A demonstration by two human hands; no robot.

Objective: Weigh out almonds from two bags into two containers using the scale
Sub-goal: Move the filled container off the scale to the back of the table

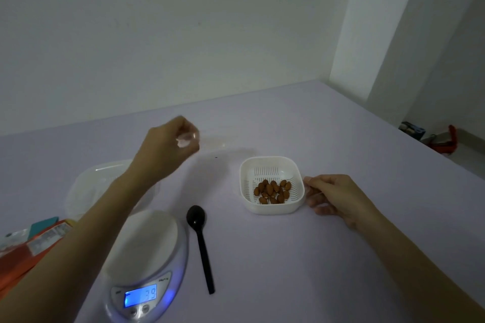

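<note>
Lilac table (315,257) meets a white wall (183,34). From the scale (147,257), the basket (273,208) lies at 2 o'clock, off the platform, with the almonds (273,191) loose in it. The right hand (333,196) grips its 3 o'clock wall, thumb at the rim. The left hand (170,144) hangs at 12 o'clock, fingers curled round a clear blur; what it holds I cannot tell. The spoon (200,246) lies beside the scale, with a clear tub (105,178) at 11 and an orange bag (26,252) at 9. The basket looks light, stiff and slotted: lift it level by opposite walls, since the nuts would roll. The display reads 39; the bag print is illegible.
</note>
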